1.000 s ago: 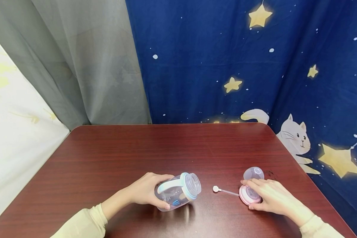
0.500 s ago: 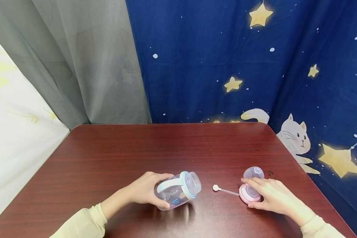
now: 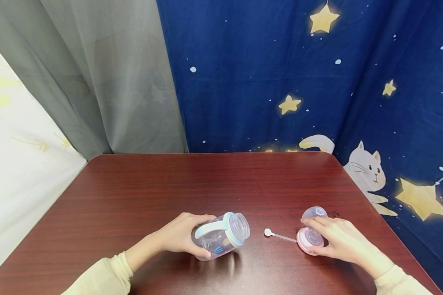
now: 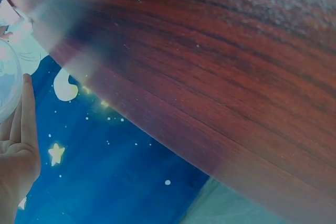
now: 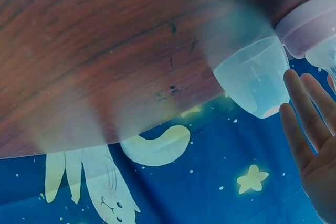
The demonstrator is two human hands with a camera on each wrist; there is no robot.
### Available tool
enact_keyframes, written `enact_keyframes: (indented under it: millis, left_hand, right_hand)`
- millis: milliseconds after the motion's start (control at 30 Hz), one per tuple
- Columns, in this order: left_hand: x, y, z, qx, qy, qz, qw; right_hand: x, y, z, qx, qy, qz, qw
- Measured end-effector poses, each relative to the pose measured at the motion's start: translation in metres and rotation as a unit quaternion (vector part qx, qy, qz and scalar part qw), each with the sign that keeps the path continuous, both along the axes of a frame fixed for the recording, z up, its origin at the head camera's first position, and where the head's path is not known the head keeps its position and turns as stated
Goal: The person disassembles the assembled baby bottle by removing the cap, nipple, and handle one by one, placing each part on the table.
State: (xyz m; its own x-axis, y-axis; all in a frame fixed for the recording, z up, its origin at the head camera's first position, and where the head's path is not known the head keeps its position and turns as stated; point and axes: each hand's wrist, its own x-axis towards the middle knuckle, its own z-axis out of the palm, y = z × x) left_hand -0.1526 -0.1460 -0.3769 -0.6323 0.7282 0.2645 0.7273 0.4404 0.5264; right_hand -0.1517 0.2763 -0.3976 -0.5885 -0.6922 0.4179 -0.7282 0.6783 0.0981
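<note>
My left hand (image 3: 181, 237) grips a clear baby bottle (image 3: 219, 242), tilted with its open neck to the right. The bottle has a pale blue collar and a white handle. In the left wrist view only the bottle's edge (image 4: 7, 80) and part of the hand (image 4: 20, 150) show. Over at the right, my right hand (image 3: 341, 241) spreads its thumb and fingers around a pink nipple ring (image 3: 304, 246), the thumb right at its rim. A thin straw (image 3: 285, 237) with a white weighted end runs left from the ring. Behind the ring is a clear dome cap (image 3: 315, 212), near the fingertips (image 5: 292, 80).
All of this is on a dark red wooden table (image 3: 192, 184). Its right edge lies not far beyond my right hand. Behind the table hang a grey curtain (image 3: 133, 73) and a blue curtain (image 3: 243, 73) with stars and a cat.
My right hand has shifted slightly right, its thumb and fingers wider apart, so more of the nipple ring shows. My left hand and the bottle stay in place.
</note>
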Motion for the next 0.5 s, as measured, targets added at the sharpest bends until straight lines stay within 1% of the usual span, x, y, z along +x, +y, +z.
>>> enact_keyframes:
  millis: [267, 500]
  left_hand:
    - [0.0, 0.001, 0.0, -0.002, 0.006, -0.001, 1.0]
    - [0.0, 0.001, 0.0, 0.001, 0.01, -0.003, 0.9999]
  right_hand:
    - [-0.005, -0.003, 0.008, -0.006, 0.024, 0.023, 0.999]
    - [-0.008, -0.01, 0.016, -0.028, 0.036, 0.039, 0.998]
